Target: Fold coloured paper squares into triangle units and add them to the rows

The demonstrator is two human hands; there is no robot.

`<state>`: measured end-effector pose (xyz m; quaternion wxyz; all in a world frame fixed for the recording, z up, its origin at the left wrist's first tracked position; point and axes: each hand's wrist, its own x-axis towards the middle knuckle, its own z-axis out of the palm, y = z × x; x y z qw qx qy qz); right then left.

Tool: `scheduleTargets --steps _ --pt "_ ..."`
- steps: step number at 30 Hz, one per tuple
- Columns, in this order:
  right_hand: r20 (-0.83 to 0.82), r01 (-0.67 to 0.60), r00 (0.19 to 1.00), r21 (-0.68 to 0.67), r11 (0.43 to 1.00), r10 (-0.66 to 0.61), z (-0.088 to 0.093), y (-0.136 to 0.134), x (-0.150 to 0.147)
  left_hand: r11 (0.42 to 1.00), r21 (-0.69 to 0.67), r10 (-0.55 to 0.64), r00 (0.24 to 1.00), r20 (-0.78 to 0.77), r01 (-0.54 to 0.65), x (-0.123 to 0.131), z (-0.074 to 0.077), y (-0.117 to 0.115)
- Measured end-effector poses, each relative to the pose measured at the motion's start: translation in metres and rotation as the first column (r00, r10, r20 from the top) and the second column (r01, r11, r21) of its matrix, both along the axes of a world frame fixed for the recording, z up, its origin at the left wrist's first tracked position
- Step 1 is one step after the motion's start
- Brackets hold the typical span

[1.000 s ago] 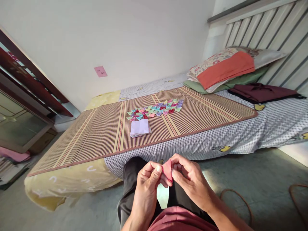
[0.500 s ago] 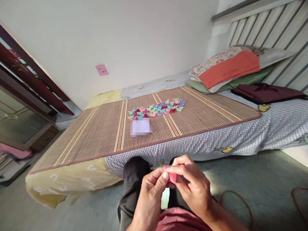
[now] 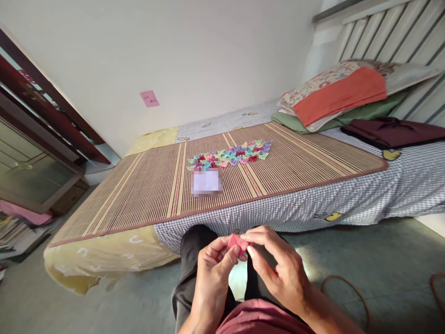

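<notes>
A small piece of folded red-pink paper (image 3: 237, 242) is held above my lap. My left hand (image 3: 216, 264) pinches its left side between thumb and fingers. At its right edge, the thumb and index finger of my right hand (image 3: 278, 260) close on the paper. Beyond my knees, rows of small colourful folded-paper pieces (image 3: 229, 155) lie on the striped mat (image 3: 139, 195). Just in front of those rows is a whitish rectangle (image 3: 206, 182), blurred so that its details cannot be made out.
The mat covers a bed with a checked sheet (image 3: 271, 211). Pillows (image 3: 340, 99) and a dark maroon folded cloth (image 3: 392, 132) lie at the right, by the slatted headboard (image 3: 389, 37). A pink note (image 3: 149, 98) is on the wall. A cable (image 3: 347, 283) loops on the floor.
The folded paper has turned and shifted slightly left, now showing a different face with a pointed top. My right fingers have moved to its right edge. The camera view has shifted slightly.
</notes>
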<state>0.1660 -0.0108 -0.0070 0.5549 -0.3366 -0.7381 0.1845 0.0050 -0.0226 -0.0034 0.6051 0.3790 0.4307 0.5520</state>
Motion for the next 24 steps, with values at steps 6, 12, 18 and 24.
scheduleTargets --steps 6,12,18,24 --pt "-0.134 -0.158 0.984 -0.392 0.906 0.113 0.007 0.006 -0.002 0.996 0.077 0.046 0.997 -0.058 -0.041 0.005 0.0 -0.005" --pt "-0.229 -0.16 0.972 -0.452 0.878 0.059 0.007 0.005 -0.004 0.999 0.02 -0.049 0.995 -0.091 0.051 0.009 0.003 -0.008" --pt "-0.336 -0.29 0.936 -0.563 0.774 0.106 0.01 0.006 -0.003 0.984 -0.03 -0.18 0.964 -0.197 0.177 0.011 0.013 -0.009" --pt "-0.4 -0.378 0.905 -0.595 0.71 0.147 0.007 0.01 -0.004 0.973 -0.002 -0.225 0.943 -0.246 0.232 0.01 0.018 -0.012"
